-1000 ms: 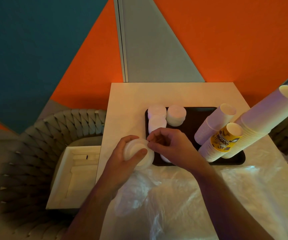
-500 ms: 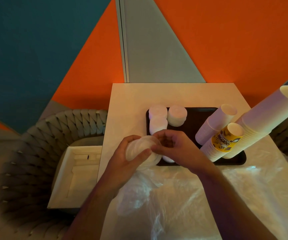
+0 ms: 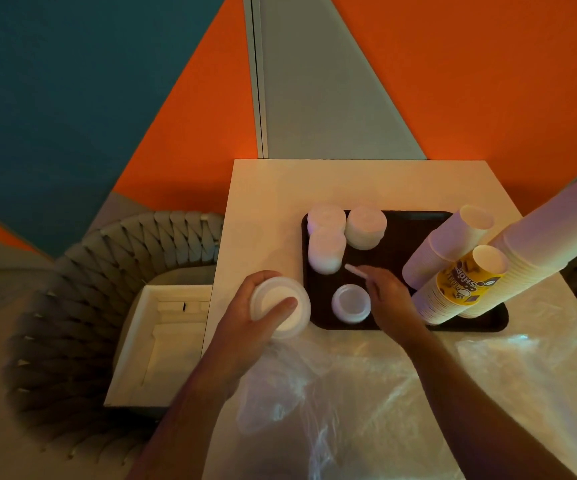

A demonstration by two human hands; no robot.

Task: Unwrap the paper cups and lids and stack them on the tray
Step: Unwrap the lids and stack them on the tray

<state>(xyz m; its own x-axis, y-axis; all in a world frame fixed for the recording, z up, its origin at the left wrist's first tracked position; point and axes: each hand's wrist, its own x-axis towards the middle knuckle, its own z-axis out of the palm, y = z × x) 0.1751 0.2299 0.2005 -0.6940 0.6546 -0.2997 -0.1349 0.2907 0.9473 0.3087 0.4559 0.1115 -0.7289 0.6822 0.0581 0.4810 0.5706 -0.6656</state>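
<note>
Lids (image 3: 280,306) sit gripped in my left hand (image 3: 245,327) near the tray (image 3: 401,237); my right hand (image 3: 389,299) pinches one lid (image 3: 356,271). I'd lower it squarely onto the near stack (image 3: 351,304).

Left grip (image 3: 263,315) curled, thumb on top — right grip (image 3: 386,299) pinching, forearm extended.

White lids (image 3: 326,249) stacked far left on the dark tray (image 3: 415,221); leaning cup stacks (image 3: 453,251) right; one lid stack (image 3: 351,303) near.

White table (image 3: 266,188), dark tray (image 3: 415,223), clear plastic wrap (image 3: 366,393)
</note>
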